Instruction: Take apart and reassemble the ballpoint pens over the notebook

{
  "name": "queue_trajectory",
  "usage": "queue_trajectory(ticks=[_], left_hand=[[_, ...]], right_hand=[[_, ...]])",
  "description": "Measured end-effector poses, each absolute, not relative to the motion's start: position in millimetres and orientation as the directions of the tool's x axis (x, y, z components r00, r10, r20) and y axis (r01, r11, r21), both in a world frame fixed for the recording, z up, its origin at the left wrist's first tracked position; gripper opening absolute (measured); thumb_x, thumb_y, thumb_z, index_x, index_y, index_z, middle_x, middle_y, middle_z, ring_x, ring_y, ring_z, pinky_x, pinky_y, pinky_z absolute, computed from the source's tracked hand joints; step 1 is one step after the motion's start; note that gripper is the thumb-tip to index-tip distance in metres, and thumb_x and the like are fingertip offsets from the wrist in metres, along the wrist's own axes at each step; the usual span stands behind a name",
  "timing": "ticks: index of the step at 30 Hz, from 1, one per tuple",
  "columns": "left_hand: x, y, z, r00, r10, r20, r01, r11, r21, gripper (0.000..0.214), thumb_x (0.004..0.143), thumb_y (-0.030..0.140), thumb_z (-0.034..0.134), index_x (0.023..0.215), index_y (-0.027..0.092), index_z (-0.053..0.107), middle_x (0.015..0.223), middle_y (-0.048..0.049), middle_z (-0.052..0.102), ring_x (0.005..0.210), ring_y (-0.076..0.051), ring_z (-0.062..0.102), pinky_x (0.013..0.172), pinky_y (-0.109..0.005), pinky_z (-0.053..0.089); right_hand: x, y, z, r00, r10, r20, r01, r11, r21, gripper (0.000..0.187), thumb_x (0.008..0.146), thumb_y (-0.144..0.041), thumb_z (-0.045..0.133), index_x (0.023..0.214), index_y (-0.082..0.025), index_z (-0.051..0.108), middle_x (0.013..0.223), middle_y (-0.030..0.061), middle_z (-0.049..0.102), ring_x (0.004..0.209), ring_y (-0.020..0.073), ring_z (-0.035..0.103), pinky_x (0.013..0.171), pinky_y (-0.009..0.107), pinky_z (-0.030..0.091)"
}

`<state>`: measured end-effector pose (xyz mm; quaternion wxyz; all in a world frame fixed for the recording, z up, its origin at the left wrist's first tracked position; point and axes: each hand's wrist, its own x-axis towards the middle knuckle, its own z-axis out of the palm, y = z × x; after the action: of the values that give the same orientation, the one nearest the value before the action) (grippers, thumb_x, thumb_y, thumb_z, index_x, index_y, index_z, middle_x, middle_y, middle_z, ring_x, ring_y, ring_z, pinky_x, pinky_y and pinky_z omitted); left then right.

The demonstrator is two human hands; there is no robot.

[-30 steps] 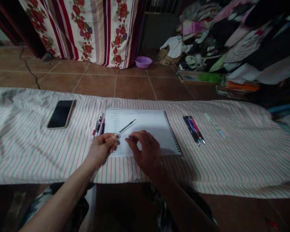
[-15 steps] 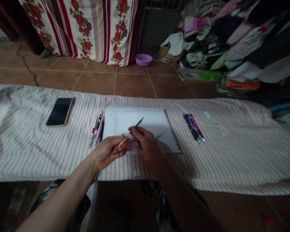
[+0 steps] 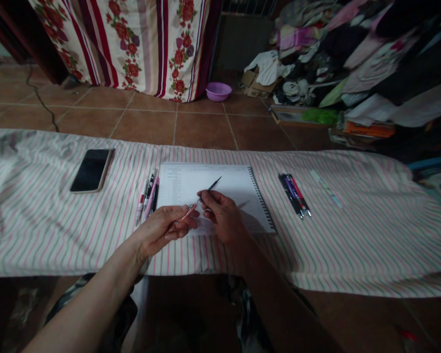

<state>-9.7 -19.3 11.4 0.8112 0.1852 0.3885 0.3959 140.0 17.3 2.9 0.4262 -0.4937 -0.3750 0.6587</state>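
Observation:
My left hand (image 3: 172,223) is closed on a slim pinkish pen barrel (image 3: 190,211), which points up and to the right. My right hand (image 3: 222,211) pinches a dark pen refill (image 3: 214,184) with its thin tip pointing away to the upper right. The barrel's end and the refill's rear lie close together between the fingers; whether they touch I cannot tell. Both hands are above a spiral-bound notebook (image 3: 220,171) whose page has a printed table at its left. Several pens (image 3: 150,193) lie along the notebook's left edge.
A striped cloth (image 3: 95,235) covers the low table. A phone (image 3: 91,170) lies at the left. Right of the notebook are several pens (image 3: 295,195) and a pale green pen-like stick (image 3: 327,189). Beyond are a purple basin (image 3: 218,91) and piled clothes (image 3: 301,39).
The refill in my right hand has shifted slightly up and to the right. The pink barrel has turned a little and shows more of its length.

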Motion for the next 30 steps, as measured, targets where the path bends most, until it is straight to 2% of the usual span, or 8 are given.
queue_trajectory(ticks=[3,6,10,14,22,27,30], left_hand=[[-9.0,-19.1,10.9,0.371,0.792,-0.486,-0.485,0.611,0.625,0.021,0.076,0.024,0.062,0.082,0.004,0.065,0.064,-0.0068,0.057,0.045,-0.001,0.035,0.034,-0.011,0.020],[-8.2,-18.8,10.5,0.377,0.788,-0.487,-0.490,0.616,0.617,0.018,0.076,0.021,0.062,0.081,0.004,0.065,0.066,-0.0072,0.056,0.048,-0.002,0.038,0.034,-0.011,0.019],[-7.8,-18.8,11.4,0.366,0.796,-0.482,-0.521,0.604,0.603,0.014,0.072,0.018,0.066,0.077,0.005,0.066,0.066,-0.0054,0.054,0.052,-0.003,0.042,0.038,-0.011,0.027],[-6.3,-20.1,9.7,0.320,0.826,-0.463,-0.498,0.563,0.660,0.015,0.070,0.020,0.068,0.074,0.006,0.067,0.061,-0.0041,0.054,0.050,-0.004,0.039,0.037,-0.012,0.025],[4.0,-24.1,10.1,0.174,0.915,-0.365,-0.440,0.404,0.802,0.020,0.071,0.028,0.066,0.070,0.008,0.066,0.059,-0.0015,0.054,0.043,-0.001,0.028,0.036,-0.017,0.017],[9.5,-24.3,12.1,0.067,0.935,-0.349,-0.373,0.348,0.860,0.020,0.070,0.028,0.067,0.074,0.008,0.067,0.056,0.0002,0.052,0.044,-0.002,0.033,0.039,-0.017,0.020],[9.4,-24.0,11.8,0.087,0.922,-0.376,-0.406,0.378,0.832,0.021,0.070,0.028,0.067,0.070,0.008,0.065,0.053,0.0000,0.051,0.042,-0.002,0.031,0.037,-0.017,0.018]], right_hand=[[140.4,17.5,4.6,-0.167,0.932,-0.321,-0.204,-0.351,-0.914,0.026,0.066,-0.039,0.066,0.081,-0.018,0.068,0.063,-0.0037,0.054,0.053,0.0047,0.043,0.047,0.018,0.032],[140.5,18.4,7.9,-0.203,0.928,-0.313,-0.290,-0.362,-0.886,0.025,0.062,-0.033,0.069,0.082,-0.018,0.068,0.074,-0.0010,0.061,0.054,0.0048,0.044,0.041,0.017,0.026],[141.1,20.1,10.4,-0.262,0.917,-0.302,-0.352,-0.382,-0.854,0.023,0.061,-0.030,0.069,0.082,-0.019,0.068,0.082,0.0015,0.067,0.055,0.0058,0.046,0.039,0.018,0.022],[139.5,19.9,7.8,-0.234,0.941,-0.243,-0.320,-0.311,-0.895,0.016,0.064,-0.028,0.068,0.078,-0.020,0.069,0.077,0.0008,0.068,0.050,0.0047,0.042,0.042,0.019,0.027],[128.9,15.5,10.1,-0.100,0.982,-0.163,-0.296,-0.186,-0.937,0.016,0.065,-0.030,0.067,0.075,-0.018,0.066,0.071,0.0007,0.067,0.051,0.0071,0.049,0.053,0.023,0.042],[125.1,14.5,9.3,-0.007,0.983,-0.184,-0.246,-0.180,-0.953,0.017,0.064,-0.030,0.068,0.073,-0.017,0.065,0.064,0.0001,0.065,0.049,0.0072,0.050,0.052,0.022,0.042],[127.2,15.7,6.6,-0.021,0.974,-0.224,-0.255,-0.222,-0.941,0.017,0.063,-0.031,0.069,0.070,-0.016,0.065,0.065,0.0002,0.066,0.048,0.0065,0.049,0.051,0.021,0.041]])
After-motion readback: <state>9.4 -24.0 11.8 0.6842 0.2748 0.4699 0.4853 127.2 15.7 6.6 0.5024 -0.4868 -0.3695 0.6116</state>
